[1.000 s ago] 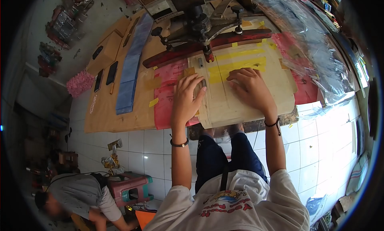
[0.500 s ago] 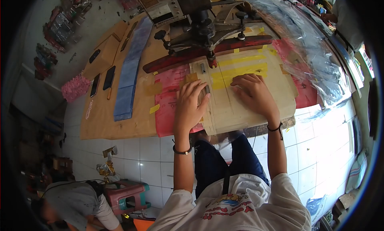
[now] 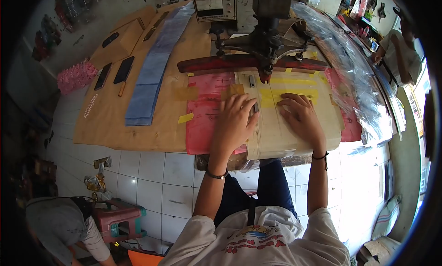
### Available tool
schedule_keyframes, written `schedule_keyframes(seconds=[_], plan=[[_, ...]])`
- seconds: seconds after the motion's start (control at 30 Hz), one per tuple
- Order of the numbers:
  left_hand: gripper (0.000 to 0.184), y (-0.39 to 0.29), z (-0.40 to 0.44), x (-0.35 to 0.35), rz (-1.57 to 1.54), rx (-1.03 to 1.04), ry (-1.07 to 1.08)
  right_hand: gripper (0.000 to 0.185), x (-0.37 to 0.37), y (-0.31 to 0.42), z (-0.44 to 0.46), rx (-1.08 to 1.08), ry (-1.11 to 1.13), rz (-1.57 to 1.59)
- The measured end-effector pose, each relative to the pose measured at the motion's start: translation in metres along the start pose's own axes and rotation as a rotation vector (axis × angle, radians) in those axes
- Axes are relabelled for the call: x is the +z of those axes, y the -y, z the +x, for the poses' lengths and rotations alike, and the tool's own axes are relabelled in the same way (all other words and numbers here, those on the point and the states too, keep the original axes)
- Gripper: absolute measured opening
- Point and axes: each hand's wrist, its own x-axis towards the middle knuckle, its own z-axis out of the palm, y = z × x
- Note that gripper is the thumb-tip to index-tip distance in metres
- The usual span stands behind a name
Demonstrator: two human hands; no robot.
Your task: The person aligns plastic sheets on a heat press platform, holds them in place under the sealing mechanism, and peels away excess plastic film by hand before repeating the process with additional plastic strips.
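My left hand (image 3: 237, 121) lies with fingers apart at the left edge of a tan sheet (image 3: 294, 132), over a red sheet (image 3: 200, 128) and beside a small metal strip (image 3: 252, 81). My right hand (image 3: 301, 116) rests on the tan sheet, fingers slightly curled and spread, below yellow tape (image 3: 294, 82). Neither hand shows anything held. Just beyond both hands, a machine head (image 3: 271, 47) carries a long red bar (image 3: 221, 63) above the sheets.
Folded blue material (image 3: 147, 86), two dark phones (image 3: 123, 69) and a pink bundle (image 3: 77, 76) are at the left. Clear plastic (image 3: 340, 59) covers the right side. A person (image 3: 60, 224) bends near a red stool (image 3: 122, 220); another person (image 3: 400, 56) is at the upper right.
The view has shifted, with the table and machine appearing farther right. Both hands keep nearly the same places on the sheets. The person at the upper right has come into fuller view.
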Motion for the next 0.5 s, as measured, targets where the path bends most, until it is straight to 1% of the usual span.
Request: schedule_keyframes(seconds=[0.1,0.27,0.4,0.5], plan=[[0.038,0.000,-0.001,0.000,-0.002,0.005,0.001,0.033,-0.004,0.000,0.001,-0.061,0.089,-0.074],[0.039,0.001,-0.001,0.002,0.000,0.010,0.006,0.050,0.002,-0.003,0.015,-0.080,0.233,-0.175],[0.040,0.002,-0.002,0.001,0.005,0.024,0.016,0.057,0.006,0.001,0.035,-0.092,0.322,-0.098],[0.040,0.004,-0.001,0.001,-0.002,0.014,0.024,0.061,0.020,0.003,0.030,-0.125,0.278,-0.204]])
